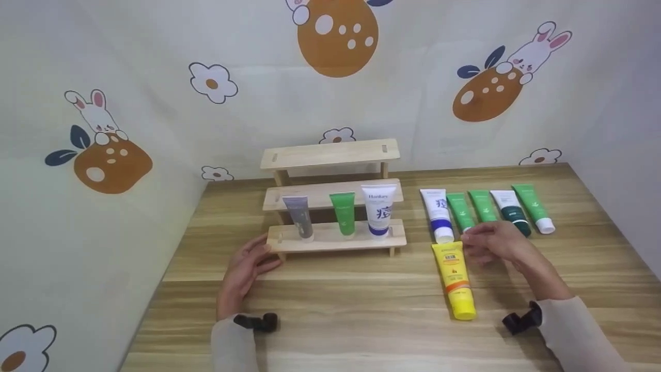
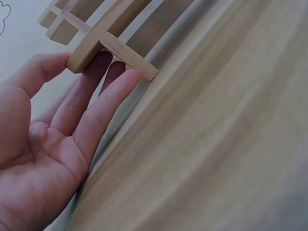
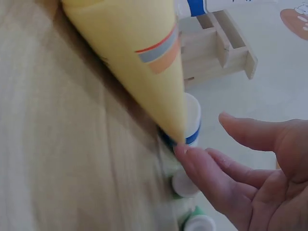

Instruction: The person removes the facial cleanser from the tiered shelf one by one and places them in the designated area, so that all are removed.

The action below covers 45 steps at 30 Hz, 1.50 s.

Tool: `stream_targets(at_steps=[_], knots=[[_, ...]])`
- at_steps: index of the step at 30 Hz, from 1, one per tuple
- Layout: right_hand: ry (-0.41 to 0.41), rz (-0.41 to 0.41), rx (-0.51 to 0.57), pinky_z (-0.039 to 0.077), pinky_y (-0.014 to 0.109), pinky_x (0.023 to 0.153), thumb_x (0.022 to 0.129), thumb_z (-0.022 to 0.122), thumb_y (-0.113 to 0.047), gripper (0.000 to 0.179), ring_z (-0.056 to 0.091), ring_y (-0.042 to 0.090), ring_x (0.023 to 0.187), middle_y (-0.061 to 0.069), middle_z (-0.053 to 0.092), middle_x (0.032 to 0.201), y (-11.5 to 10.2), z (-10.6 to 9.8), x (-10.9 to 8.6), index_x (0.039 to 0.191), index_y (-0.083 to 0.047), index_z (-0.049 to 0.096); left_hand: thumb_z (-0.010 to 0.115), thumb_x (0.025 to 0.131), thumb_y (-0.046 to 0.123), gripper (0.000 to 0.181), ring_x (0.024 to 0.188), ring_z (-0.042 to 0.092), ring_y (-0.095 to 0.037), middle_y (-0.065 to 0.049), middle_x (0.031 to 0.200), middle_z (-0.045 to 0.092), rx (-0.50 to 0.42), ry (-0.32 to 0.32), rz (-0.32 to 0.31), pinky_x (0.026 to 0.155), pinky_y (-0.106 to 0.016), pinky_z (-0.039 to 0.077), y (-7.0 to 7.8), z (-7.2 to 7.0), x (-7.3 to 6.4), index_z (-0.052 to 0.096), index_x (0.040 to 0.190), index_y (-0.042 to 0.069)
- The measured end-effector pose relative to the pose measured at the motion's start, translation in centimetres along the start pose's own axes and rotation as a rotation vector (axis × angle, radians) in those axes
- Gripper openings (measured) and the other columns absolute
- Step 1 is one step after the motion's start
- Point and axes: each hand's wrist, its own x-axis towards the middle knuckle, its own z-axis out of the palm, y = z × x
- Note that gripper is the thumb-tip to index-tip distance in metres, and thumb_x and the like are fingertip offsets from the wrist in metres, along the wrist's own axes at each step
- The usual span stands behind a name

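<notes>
A three-step wooden rack (image 1: 335, 243) stands in the middle of the table. My left hand (image 1: 245, 271) holds its lower left end; in the left wrist view the thumb (image 2: 50, 65) is at the shelf's edge and fingers reach beneath, beside the leg. On the lowest step stand a grey tube (image 1: 299, 217), a green tube (image 1: 344, 214) and a white-and-blue tube (image 1: 379, 212), caps down. My right hand (image 1: 498, 240) is at the flat end of a yellow tube (image 1: 454, 279) lying on the table. A fingertip (image 3: 185, 149) touches that end, while the thumb stands apart.
Right of the rack lie another white-and-blue tube (image 1: 438, 214), several green tubes (image 1: 534, 206) and a white-and-dark-green tube (image 1: 511, 209). A printed cloth (image 1: 423, 134) hangs behind the table (image 1: 351, 320) and along its sides.
</notes>
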Motion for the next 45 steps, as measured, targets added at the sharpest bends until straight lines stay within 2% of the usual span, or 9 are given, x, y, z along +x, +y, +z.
stream_targets(at_steps=[4, 7, 10, 16, 20, 24, 32, 39, 45], knots=[[0.046, -0.066, -0.065, 0.065, 0.036, 0.086, 0.096, 0.067, -0.039, 0.058, 0.069, 0.023, 0.101, 0.023, 0.065, 0.128, -1.3, 0.4, -0.9, 0.135, 0.002, 0.056, 0.058, 0.099, 0.006, 0.049, 0.105, 0.071, -0.024, -0.024, 0.147, 0.049, -0.003, 0.000, 0.002, 0.094, -0.042, 0.063, 0.0, -0.1, 0.0, 0.045, 0.147, 0.001], [0.054, -0.121, -0.064, 0.063, 0.039, 0.092, 0.096, 0.066, -0.041, 0.056, 0.067, 0.026, 0.105, 0.021, 0.065, 0.128, -2.6, 1.0, -1.4, 0.135, -0.002, 0.058, 0.057, 0.099, 0.006, 0.049, 0.105, 0.071, -0.023, -0.024, 0.146, 0.049, -0.005, 0.006, 0.004, 0.094, -0.043, 0.063, -0.1, -0.1, -0.1, 0.046, 0.146, 0.002], [0.060, -0.167, -0.038, 0.063, 0.039, 0.095, 0.095, 0.067, -0.041, 0.054, 0.068, 0.027, 0.105, 0.020, 0.065, 0.130, -4.0, 1.7, -1.8, 0.135, -0.005, 0.059, 0.057, 0.099, 0.006, 0.048, 0.106, 0.070, -0.022, -0.023, 0.143, 0.051, -0.004, 0.014, 0.005, 0.095, -0.043, 0.063, -0.1, 0.0, -0.1, 0.046, 0.146, 0.002], [0.090, -0.270, 0.062, 0.063, 0.026, 0.090, 0.094, 0.070, -0.039, 0.055, 0.070, 0.017, 0.105, 0.020, 0.063, 0.135, -6.4, 3.0, -2.1, 0.134, -0.004, 0.058, 0.058, 0.098, 0.004, 0.047, 0.102, 0.071, -0.022, -0.016, 0.126, 0.063, -0.010, 0.018, 0.019, 0.092, -0.042, 0.064, -0.1, 0.1, 0.0, 0.049, 0.144, 0.000], [0.108, -0.316, 0.113, 0.060, 0.020, 0.096, 0.094, 0.068, -0.041, 0.057, 0.066, 0.018, 0.117, 0.017, 0.061, 0.138, -7.5, 3.6, -2.1, 0.137, -0.005, 0.056, 0.058, 0.098, 0.005, 0.046, 0.101, 0.071, -0.022, -0.017, 0.127, 0.063, 0.000, 0.028, 0.009, 0.092, -0.041, 0.064, -0.1, 0.1, 0.0, 0.049, 0.144, 0.001], [0.116, -0.322, 0.150, 0.058, 0.020, 0.099, 0.095, 0.067, -0.042, 0.056, 0.061, 0.022, 0.126, 0.012, 0.060, 0.140, -8.3, 4.4, -1.9, 0.139, -0.009, 0.055, 0.057, 0.099, 0.006, 0.047, 0.102, 0.071, -0.023, -0.020, 0.132, 0.061, 0.001, 0.029, -0.003, 0.093, -0.041, 0.064, 0.0, 0.2, 0.0, 0.048, 0.144, 0.002], [0.095, -0.328, 0.215, 0.056, 0.016, 0.098, 0.095, 0.069, -0.038, 0.056, 0.062, 0.015, 0.121, 0.013, 0.060, 0.141, -9.0, 6.1, -0.9, 0.140, -0.008, 0.054, 0.058, 0.099, 0.007, 0.049, 0.107, 0.070, -0.024, -0.025, 0.143, 0.052, -0.004, 0.010, -0.015, 0.095, -0.041, 0.063, 0.0, 0.1, 0.0, 0.046, 0.146, 0.002], [0.008, -0.333, 0.271, 0.054, 0.033, 0.110, 0.092, 0.073, -0.036, 0.057, 0.059, 0.022, 0.126, 0.012, 0.059, 0.141, -9.5, 7.5, 0.3, 0.139, -0.009, 0.056, 0.059, 0.098, 0.007, 0.050, 0.107, 0.070, -0.025, -0.025, 0.142, 0.053, -0.008, 0.006, -0.007, 0.095, -0.041, 0.063, -0.1, 0.1, 0.0, 0.046, 0.146, 0.002], [-0.006, -0.325, 0.303, 0.048, 0.041, 0.116, 0.089, 0.076, -0.030, 0.061, 0.053, 0.030, 0.135, 0.016, 0.057, 0.143, -10.0, 8.7, 0.9, 0.140, -0.005, 0.053, 0.059, 0.098, 0.005, 0.049, 0.103, 0.071, -0.022, -0.022, 0.136, 0.057, -0.003, 0.018, 0.002, 0.093, -0.042, 0.064, 0.0, 0.2, 0.0, 0.047, 0.146, 0.000]])
